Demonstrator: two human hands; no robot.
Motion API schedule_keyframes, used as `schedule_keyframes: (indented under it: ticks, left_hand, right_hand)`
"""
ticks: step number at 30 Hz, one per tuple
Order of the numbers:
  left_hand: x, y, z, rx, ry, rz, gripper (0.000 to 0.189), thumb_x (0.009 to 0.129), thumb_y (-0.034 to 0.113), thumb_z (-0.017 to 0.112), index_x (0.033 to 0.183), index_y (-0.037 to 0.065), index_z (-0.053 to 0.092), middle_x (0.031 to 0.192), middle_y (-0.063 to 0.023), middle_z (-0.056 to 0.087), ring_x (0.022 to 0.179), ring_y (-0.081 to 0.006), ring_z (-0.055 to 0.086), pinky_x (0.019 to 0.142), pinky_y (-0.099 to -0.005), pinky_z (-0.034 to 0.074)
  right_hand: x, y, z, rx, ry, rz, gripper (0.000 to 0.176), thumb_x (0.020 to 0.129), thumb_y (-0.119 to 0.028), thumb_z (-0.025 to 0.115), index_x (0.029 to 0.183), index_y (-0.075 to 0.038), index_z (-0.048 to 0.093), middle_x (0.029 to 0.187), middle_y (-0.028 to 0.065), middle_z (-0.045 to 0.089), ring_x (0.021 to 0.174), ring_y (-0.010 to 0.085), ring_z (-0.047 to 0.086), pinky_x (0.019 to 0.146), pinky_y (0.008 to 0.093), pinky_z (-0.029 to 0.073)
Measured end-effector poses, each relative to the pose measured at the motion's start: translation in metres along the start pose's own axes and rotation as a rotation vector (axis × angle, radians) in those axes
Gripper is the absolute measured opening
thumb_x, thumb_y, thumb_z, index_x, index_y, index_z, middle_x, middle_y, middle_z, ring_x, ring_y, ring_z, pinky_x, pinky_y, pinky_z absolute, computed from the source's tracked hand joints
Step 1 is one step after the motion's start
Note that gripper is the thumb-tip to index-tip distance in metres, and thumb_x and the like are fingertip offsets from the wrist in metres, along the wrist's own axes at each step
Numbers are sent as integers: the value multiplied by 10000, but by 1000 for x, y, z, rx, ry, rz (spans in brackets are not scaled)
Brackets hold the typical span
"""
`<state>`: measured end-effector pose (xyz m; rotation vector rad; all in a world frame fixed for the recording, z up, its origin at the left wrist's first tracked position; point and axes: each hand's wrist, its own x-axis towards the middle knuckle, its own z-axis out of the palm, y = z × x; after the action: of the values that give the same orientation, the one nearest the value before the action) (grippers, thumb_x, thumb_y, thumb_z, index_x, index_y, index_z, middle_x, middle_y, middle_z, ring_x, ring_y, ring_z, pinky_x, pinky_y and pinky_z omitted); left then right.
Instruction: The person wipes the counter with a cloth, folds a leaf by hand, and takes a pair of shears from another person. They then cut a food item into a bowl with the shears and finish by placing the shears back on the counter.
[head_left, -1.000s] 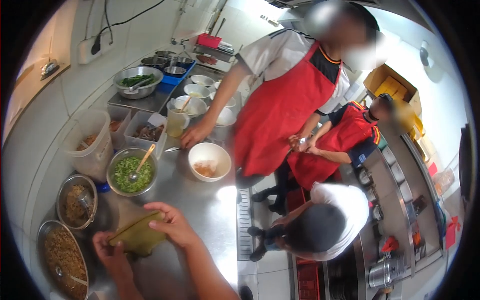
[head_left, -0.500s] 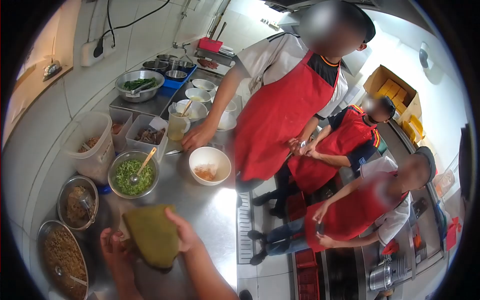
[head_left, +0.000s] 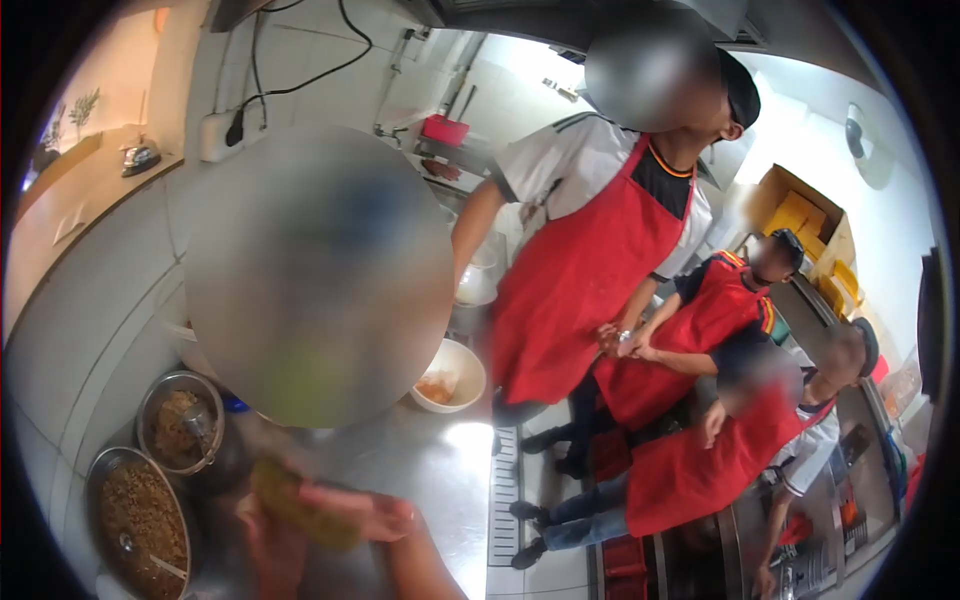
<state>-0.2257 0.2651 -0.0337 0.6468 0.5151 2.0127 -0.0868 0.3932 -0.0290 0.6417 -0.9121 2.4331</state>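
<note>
Low in the head view, an olive-green flat piece (head_left: pixel 315 508) is held above the steel counter; motion blur hides whether it is leaf or cloth. My right hand (head_left: pixel 375 515) grips it from the right, fingers lying across its upper side. At its left edge is my left hand (head_left: pixel 268 540), smeared but seemingly closed on that edge. Left of my hands stand a metal bowl of brownish food (head_left: pixel 180 425) with a ladle in it and a larger metal bowl of grainy brown food (head_left: pixel 138 520) with a spoon. A white bowl (head_left: pixel 465 385) with orange-brown contents sits beyond my right hand.
A large blurred patch hides the counter's middle and back. Across the steel counter (head_left: pixel 440 460), a co-worker in a red apron (head_left: pixel 570 290) stands at its right edge. Two more people in red aprons stand farther right. A tiled wall (head_left: pixel 110 300) bounds the left.
The view has shifted, so the scene sits lower and farther right. The green piece has turned from broad face-on to a narrower slant, and my right hand now lies over it.
</note>
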Motion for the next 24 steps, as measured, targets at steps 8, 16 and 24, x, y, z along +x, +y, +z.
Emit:
schedule_keyframes:
  ticks: [8, 16, 24]
  left_hand:
    - [-5, -1, -24, -620, 2, -283, 841, 987, 727, 187, 1589, 143, 237, 1584, -157, 359, 1366, -291, 474, 1145, -518, 366]
    - [1, 12, -21, -761, -118, -193, 840, 982, 734, 195, 1584, 151, 256, 1541, -139, 423, 1339, -295, 495, 1136, -520, 377]
    - [3, 8, -26, -550, -11, -104, 832, 991, 719, 220, 1578, 131, 266, 1559, -128, 392, 1389, -287, 430, 1123, -425, 405]
  right_hand:
    - [15, -1, 7, -180, 36, 298, 1105, 874, -691, 593, 1585, 19, 135, 1630, 295, 141, 1511, 474, 137, 1231, 557, 84]
    - [26, 0, 13, -130, 180, 186, 1073, 885, -618, 642, 1586, 16, 134, 1605, 326, 190, 1476, 506, 228, 1205, 562, 209]
    - [23, 3, 3, -177, 188, 271, 1052, 885, -612, 638, 1575, 29, 169, 1606, 321, 195, 1481, 461, 257, 1181, 590, 254]
